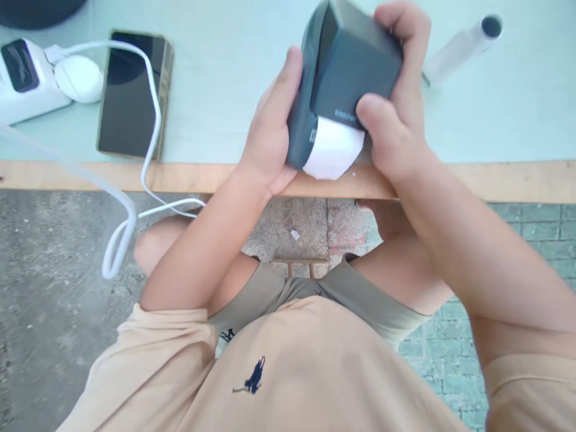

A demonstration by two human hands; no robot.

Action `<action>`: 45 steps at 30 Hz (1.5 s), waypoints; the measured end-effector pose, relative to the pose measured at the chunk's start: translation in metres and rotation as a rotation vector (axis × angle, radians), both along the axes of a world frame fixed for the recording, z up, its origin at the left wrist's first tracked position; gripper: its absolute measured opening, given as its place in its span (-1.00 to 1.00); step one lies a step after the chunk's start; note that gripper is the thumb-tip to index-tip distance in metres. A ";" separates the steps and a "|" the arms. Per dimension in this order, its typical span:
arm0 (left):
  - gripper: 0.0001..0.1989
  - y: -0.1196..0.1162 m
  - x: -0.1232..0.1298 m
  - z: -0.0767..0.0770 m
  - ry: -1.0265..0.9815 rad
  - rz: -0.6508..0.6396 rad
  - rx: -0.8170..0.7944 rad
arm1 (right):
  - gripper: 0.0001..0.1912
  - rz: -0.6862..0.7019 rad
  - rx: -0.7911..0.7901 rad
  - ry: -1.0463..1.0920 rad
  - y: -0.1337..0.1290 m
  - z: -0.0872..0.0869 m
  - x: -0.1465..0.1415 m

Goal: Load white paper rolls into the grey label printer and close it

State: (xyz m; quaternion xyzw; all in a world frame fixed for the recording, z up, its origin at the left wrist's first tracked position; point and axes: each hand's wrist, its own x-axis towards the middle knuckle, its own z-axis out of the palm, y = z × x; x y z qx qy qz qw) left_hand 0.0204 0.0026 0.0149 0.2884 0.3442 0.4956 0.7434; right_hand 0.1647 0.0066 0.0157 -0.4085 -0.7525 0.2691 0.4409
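A dark grey box-shaped device (346, 72) with a white paper roll (333, 150) showing at its lower end is held between both hands above the table's near edge. My left hand (270, 135) grips its left side, thumb up along the casing. My right hand (400, 114) wraps the right side, fingers over the top and thumb pressing the lid near the printed label.
On the pale table (225, 90) lie a dark phone (130, 96), a white power strip (22, 81) with an oval plug (78, 78), a white cable (144, 180) hanging over the wooden edge, and a white tube (463, 45) at right. Below are my knees and paved ground.
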 end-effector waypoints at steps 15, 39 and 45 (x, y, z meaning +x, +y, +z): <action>-0.65 0.003 -0.012 -0.001 -0.106 -0.030 0.024 | -0.14 0.094 -0.091 -0.126 -0.003 0.013 -0.002; -0.78 -0.002 -0.014 -0.001 -0.107 -0.148 0.065 | -0.68 -0.203 -0.095 -1.026 0.004 0.060 -0.010; -0.69 -0.002 -0.014 -0.002 -0.135 -0.179 0.044 | -0.59 -0.137 -0.151 -0.643 -0.003 0.075 0.002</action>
